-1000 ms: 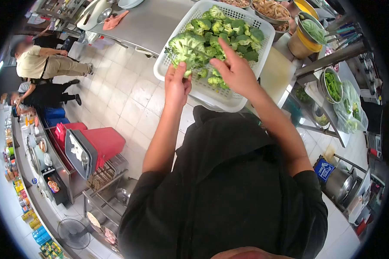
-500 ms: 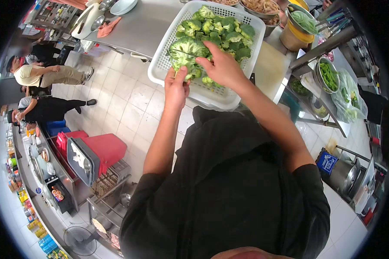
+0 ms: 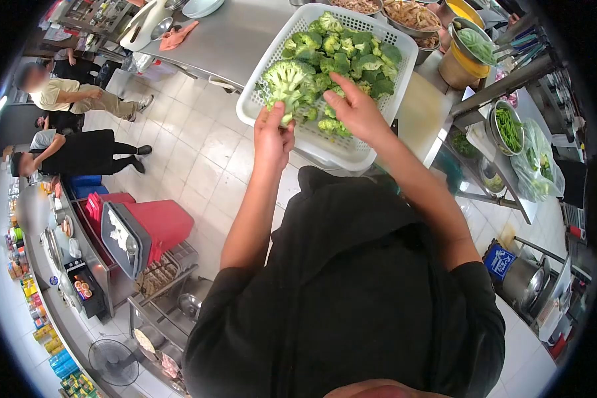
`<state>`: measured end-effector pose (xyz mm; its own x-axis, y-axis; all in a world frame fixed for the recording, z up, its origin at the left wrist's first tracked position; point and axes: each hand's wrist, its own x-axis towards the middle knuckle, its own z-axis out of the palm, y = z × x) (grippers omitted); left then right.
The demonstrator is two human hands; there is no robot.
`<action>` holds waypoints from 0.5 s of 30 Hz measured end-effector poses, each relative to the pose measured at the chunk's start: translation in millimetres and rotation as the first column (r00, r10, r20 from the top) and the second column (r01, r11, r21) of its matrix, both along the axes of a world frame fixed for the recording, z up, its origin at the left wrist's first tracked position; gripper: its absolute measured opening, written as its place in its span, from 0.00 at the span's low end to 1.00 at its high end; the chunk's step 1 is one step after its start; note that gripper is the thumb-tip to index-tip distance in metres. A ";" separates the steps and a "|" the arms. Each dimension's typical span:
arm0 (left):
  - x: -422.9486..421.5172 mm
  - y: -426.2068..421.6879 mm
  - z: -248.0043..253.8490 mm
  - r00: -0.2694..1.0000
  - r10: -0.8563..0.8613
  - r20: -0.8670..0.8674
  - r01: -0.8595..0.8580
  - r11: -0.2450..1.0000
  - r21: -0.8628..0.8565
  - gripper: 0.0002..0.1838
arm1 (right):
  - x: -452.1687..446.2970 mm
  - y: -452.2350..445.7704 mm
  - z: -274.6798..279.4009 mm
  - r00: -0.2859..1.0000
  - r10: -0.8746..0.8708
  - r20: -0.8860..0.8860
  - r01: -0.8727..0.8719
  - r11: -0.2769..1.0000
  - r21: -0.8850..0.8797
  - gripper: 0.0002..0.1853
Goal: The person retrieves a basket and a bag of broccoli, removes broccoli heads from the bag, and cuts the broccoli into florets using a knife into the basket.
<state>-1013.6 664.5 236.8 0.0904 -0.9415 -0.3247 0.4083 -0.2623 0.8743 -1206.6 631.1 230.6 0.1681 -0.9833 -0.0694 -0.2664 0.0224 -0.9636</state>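
My left hand (image 3: 274,136) is closed around the stem of a large broccoli piece (image 3: 286,81), holding it above the near left part of a white perforated basket (image 3: 250,99). Facing it is my right hand (image 3: 359,113), thumb and index finger pointing toward the broccoli without touching it. The knife it gripped a moment earlier hardly shows now; its blade cannot be made out. Cut broccoli florets (image 3: 361,63) fill much of the basket under both hands.
A cutting board (image 3: 421,109) lies right of the basket. Bowls of sliced food (image 3: 411,16) stand behind it. Green beans (image 3: 506,126) sit in a metal bowl on a right-hand shelf. Two people (image 3: 79,99) stand at left, beyond a red bin (image 3: 162,229).
My right hand has drawn back from the broccoli, and the thin blade seen across it no longer shows. The left hand keeps its hold. The whole view has shifted slightly.
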 end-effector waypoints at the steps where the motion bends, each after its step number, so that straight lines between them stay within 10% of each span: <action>1: 0.4 1.0 2.3 1.000 -0.015 -0.024 0.016 1.000 0.018 0.16 | 1.9 2.2 -1.0 0.997 -0.005 -0.075 0.000 0.998 -0.068 0.34; 15: 4.6 2.2 3.5 0.969 -0.180 -0.170 0.188 0.981 0.035 0.19 | 9.1 -11.2 -12.9 0.993 -0.022 -0.119 0.005 0.989 -0.146 0.32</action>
